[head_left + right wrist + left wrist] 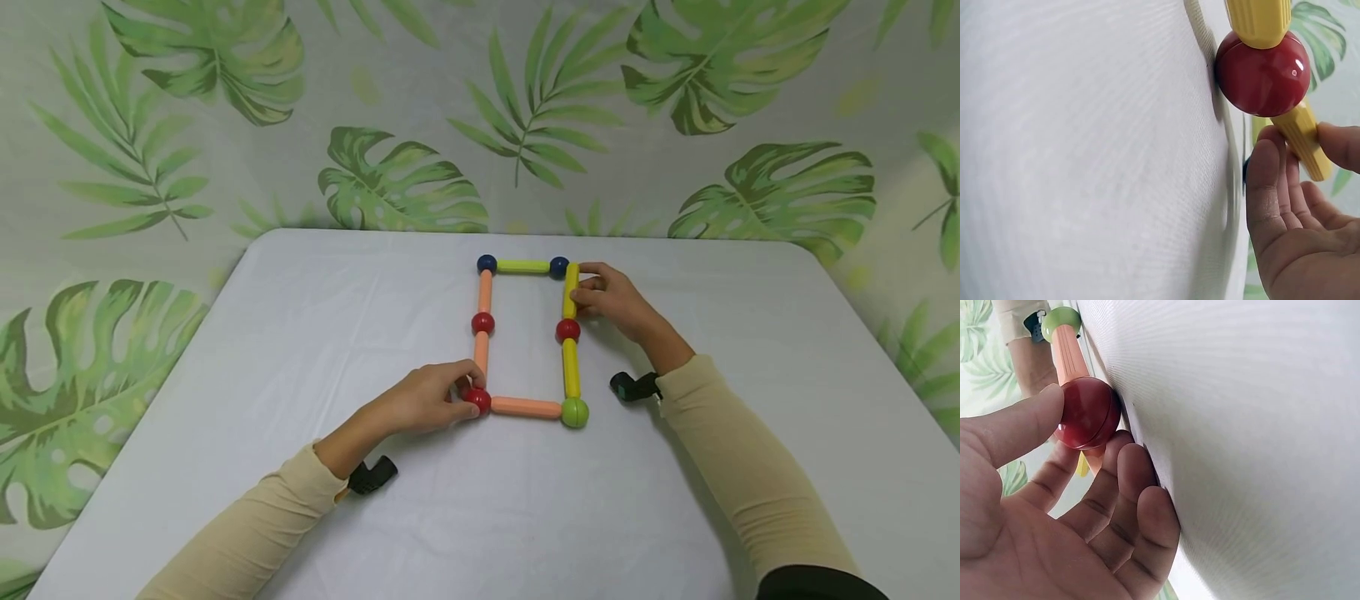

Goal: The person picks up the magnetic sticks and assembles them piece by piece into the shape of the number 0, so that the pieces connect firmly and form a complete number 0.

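Note:
Sticks and balls form a rectangle on the white table. My left hand [423, 400] pinches the red ball [1090, 412] at its near left corner between thumb and fingers. From that ball a salmon stick [527, 407] runs to a green ball [575, 412]. On the right side, my right hand [615, 304] pinches a yellow stick [1302, 140] between thumb and fingers. One end of this stick meets a red ball [1263, 74]; its far end overlaps a dark blue ball [559, 267] in the head view. Another yellow stick [572, 368] joins the red and green balls.
The left side has two salmon sticks, a red ball [483, 323] between them and a dark blue ball [487, 264] at the far corner. A yellow-green stick [523, 267] spans the far side. Behind the table [225, 375] hangs a leaf-patterned cloth [405, 83].

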`<state>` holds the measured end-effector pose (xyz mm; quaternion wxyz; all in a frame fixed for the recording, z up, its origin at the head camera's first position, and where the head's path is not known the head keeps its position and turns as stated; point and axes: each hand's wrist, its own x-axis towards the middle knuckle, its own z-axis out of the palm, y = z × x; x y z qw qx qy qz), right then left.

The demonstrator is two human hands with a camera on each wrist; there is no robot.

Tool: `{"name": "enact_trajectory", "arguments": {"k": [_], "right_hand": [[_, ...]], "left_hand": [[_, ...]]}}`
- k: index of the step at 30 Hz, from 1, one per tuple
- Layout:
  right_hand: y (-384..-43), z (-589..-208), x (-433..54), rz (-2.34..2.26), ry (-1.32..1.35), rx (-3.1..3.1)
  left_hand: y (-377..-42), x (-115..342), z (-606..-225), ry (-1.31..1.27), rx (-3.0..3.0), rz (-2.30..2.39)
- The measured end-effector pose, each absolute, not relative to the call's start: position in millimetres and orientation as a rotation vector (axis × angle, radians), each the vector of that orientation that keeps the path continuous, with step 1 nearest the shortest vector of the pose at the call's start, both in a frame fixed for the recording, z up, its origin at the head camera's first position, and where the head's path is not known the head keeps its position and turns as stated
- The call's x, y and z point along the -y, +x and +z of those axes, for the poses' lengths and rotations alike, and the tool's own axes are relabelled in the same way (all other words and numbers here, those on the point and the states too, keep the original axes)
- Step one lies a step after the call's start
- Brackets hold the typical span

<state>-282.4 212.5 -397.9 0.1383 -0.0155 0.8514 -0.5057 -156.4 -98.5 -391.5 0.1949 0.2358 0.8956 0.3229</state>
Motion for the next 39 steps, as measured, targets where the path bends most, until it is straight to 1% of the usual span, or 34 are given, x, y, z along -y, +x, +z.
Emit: {"name": "enact_trajectory", "arguments": {"k": [12, 23, 39], "right_hand": [[-286.9, -401.0, -208.9, -1.45, -0.007, -2.482], [-290.0, -401.5, -204.0, -1.348, 0.094, -2.496], [-291.9, -397.8, -197.3, -1.235, 0.159, -2.508]], "left_hand": [[-155.6, 98.8, -389.9, 0.657, -2.51, 0.904], [-155.4, 97.7, -388.6, 0.641, -2.507, 0.901], [-154.2, 99.8, -389.1, 0.661, -2.504, 0.901]]}}
